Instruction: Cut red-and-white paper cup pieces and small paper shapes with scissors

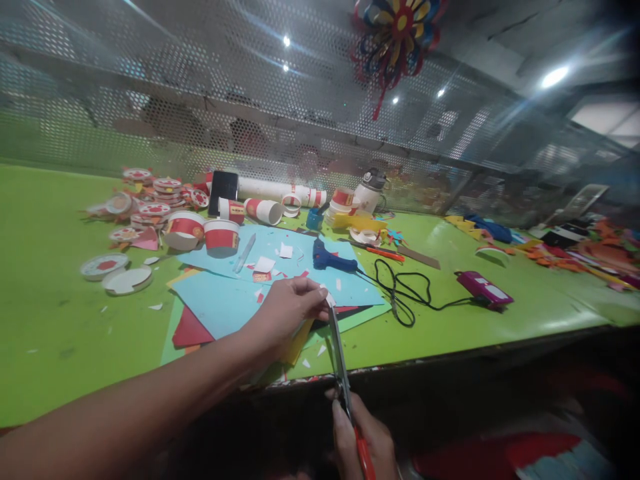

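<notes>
My left hand point(289, 308) reaches out over the front edge of the green table point(60, 320), fingers pinched on a small white paper scrap point(330, 298). My right hand point(361, 443) is low at the bottom, closed on red-handled scissors point(341, 363). The scissor blades point up and away, with their tip at the scrap. Under my left hand lie overlapping coloured paper sheets point(220, 303) in blue, red and yellow.
A blue glue gun point(330, 259) with a black cord point(405, 293) lies on the blue paper. Red-and-white paper cups point(220, 237) and round lids point(127, 280) crowd the back left. A purple box point(484, 288), a white bottle point(371, 190) and paper scraps sit to the right.
</notes>
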The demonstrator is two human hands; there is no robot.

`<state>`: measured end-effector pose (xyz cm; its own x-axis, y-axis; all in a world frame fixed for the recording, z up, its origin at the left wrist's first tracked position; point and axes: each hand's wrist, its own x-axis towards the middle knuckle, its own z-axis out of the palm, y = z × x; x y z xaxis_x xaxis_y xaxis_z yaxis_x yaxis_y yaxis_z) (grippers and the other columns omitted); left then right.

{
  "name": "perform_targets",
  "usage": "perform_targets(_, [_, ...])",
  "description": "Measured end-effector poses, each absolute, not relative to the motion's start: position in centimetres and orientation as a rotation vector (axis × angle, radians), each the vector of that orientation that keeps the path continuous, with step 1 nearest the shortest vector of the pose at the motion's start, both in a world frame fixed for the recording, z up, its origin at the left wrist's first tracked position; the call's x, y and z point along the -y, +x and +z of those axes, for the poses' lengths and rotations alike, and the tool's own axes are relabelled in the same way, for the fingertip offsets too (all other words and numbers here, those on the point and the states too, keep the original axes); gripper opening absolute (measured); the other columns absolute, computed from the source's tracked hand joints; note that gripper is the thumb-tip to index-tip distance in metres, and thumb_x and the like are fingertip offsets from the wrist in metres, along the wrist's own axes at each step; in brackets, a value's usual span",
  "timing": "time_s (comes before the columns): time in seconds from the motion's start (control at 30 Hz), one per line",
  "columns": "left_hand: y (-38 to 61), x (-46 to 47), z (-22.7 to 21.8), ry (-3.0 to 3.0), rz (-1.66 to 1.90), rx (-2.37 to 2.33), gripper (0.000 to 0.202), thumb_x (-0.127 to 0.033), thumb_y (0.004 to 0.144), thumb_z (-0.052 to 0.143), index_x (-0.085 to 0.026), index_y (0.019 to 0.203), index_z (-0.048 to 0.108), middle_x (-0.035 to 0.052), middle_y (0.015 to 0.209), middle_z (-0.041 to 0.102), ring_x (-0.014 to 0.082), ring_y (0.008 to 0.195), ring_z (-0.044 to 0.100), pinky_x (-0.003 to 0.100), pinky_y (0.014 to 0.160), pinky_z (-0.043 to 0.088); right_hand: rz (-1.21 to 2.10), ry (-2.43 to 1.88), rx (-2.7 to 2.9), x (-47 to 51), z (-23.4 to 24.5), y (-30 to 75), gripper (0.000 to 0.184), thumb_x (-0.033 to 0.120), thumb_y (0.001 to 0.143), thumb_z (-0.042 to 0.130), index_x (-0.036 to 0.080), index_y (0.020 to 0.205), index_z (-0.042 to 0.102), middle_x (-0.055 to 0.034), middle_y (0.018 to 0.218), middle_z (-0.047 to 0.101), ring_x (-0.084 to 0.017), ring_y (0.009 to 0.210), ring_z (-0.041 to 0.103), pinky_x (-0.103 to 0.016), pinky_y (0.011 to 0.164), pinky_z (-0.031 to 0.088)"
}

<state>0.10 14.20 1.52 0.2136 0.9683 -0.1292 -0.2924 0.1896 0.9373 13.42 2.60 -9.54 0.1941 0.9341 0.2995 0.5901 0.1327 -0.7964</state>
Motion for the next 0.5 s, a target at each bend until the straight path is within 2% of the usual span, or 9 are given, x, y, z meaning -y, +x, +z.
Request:
perform_targets(0.17, [0.1,-14.36,1.28,0.951,1.093,-0.913,0.016,-0.02,0.073,0.066,-0.013,0.059,0.059,0.0023,0.059,0.061,0.0114,0.054,0.057,0.03,0.066,0.046,0.473,-1.583,1.499,-2.62,-9.73,13.37,0.049,0.051,0.087,0.039,0.015,0.079,0.071,0.0038,0.042,0.044,-0.012,0.034,0.042,-0.021,0.034,0.034])
perform_targets(0.33, [0.06,-14.33,1.19,0.957,1.089,-0.907,0.017,-0.02,0.074,0.065,-0.013,0.059,0.058,0.0024,0.06,0.062,0.0112,0.055,0.058,0.029,0.067,0.046,0.457,-1.572,1.488,-2.68,-9.76,13.37,0.048,0.052,0.085,0.041,0.016,0.077,0.07,0.0003,0.047,0.055,-0.014,0.039,0.05,-0.021,0.042,0.04])
perform_targets(0.5, [-0.07,-14.38,1.17,0.955,1.085,-0.882,0.017,-0.02,0.073,0.066,-0.013,0.059,0.059,0.0023,0.059,0.062,0.0115,0.055,0.058,0.029,0.066,0.046,0.463,-1.564,1.478,-2.67,-9.89,13.34,0.048,0.052,0.085,0.041,0.015,0.078,0.071,0.0008,0.046,0.054,-0.013,0.039,0.05,-0.022,0.043,0.042])
